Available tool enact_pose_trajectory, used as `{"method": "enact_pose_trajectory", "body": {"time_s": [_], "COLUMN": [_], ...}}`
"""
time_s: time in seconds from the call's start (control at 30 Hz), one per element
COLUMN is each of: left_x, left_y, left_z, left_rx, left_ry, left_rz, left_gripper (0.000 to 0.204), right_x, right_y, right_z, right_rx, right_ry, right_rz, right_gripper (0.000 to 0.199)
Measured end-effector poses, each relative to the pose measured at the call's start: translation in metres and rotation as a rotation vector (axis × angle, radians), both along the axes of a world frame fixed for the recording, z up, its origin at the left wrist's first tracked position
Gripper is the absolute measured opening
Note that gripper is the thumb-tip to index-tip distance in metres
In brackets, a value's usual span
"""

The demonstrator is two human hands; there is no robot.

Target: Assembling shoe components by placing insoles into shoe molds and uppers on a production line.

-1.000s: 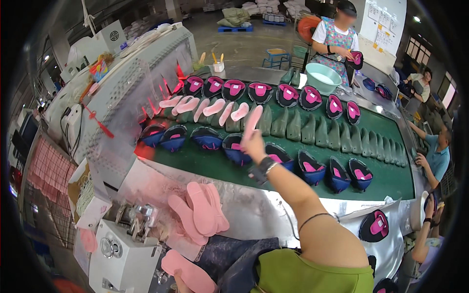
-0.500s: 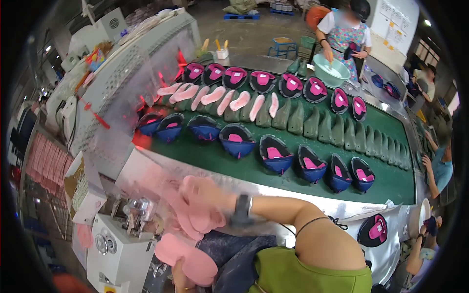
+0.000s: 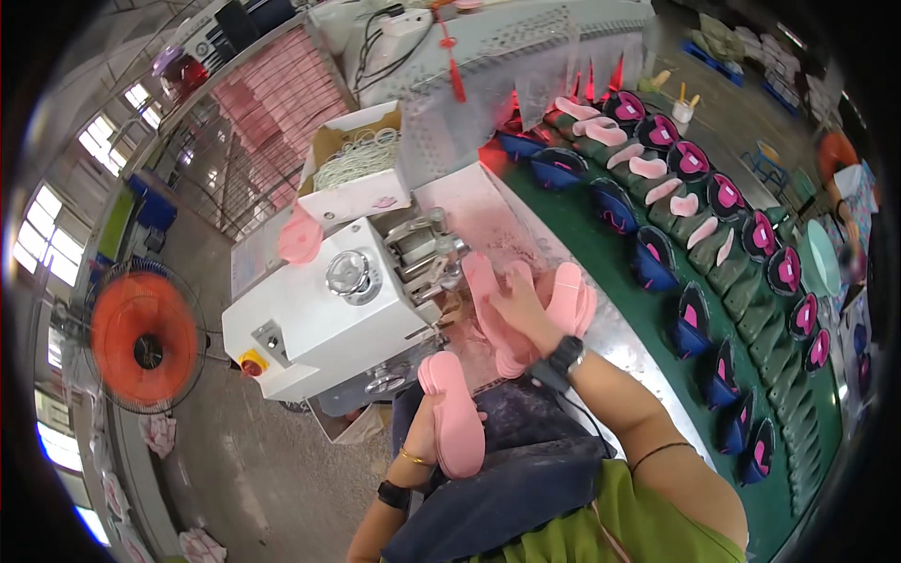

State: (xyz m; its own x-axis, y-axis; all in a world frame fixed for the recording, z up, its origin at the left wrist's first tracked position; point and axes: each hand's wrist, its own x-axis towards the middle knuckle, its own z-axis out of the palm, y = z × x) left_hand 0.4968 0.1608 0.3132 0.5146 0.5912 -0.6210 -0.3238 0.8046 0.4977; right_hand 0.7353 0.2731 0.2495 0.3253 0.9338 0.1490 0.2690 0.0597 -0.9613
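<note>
A small stack of pink insoles (image 3: 457, 422) is in my left hand (image 3: 422, 434), thumb and fingers closed round its edges above my lap. My right hand (image 3: 522, 310) grips among more pink insoles (image 3: 485, 298) piled on the metal worktop beside the machine. Its fingers curl over the edges, and part of the grip is hidden. Another pile of pink insoles (image 3: 569, 293) lies just right of that hand. Close to the left of the piles stands a white machine (image 3: 319, 300) with a round knob (image 3: 349, 274) and metal rollers (image 3: 436, 253).
Beyond the metal edge (image 3: 638, 366), a green conveyor (image 3: 619, 272) carries blue shoe uppers (image 3: 654, 260), dark green lasts (image 3: 751, 300) and pale pink insoles. A box of cords (image 3: 361, 159) stands behind the machine. An orange fan (image 3: 145, 328) is at left, near a rack of pink sheets (image 3: 277, 94).
My view has swung left, bringing the machine and fan into the middle and left. My right hand, blurred before over the pile, is now closed among the insoles. The left still holds its stack.
</note>
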Motion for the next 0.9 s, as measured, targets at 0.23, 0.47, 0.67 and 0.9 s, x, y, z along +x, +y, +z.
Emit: {"method": "enact_pose_trajectory", "body": {"time_s": [0.23,0.47,0.67,0.9], "left_x": [-0.018,-0.027,-0.028,-0.022], "left_y": [-0.010,-0.008,-0.016,-0.014], "left_z": [-0.011,-0.021,-0.006,-0.014], "left_rx": [-0.033,-0.021,0.009,0.064], "left_ry": [0.051,0.055,0.133,0.258], "left_rz": [0.074,0.048,0.098,0.267], "left_gripper": [0.049,0.049,0.043,0.035], "right_x": [-0.001,0.043,0.000,0.021], "right_y": [0.036,0.025,0.057,0.089], "right_z": [0.028,0.023,0.032,0.017], "right_rx": [-0.250,0.131,-0.277,-0.183], "right_ry": [-0.107,-0.552,-0.161,0.076], "right_rz": [0.001,-0.183,-0.037,-0.186], "right_gripper": [0.041,0.034,0.036,0.036]}}
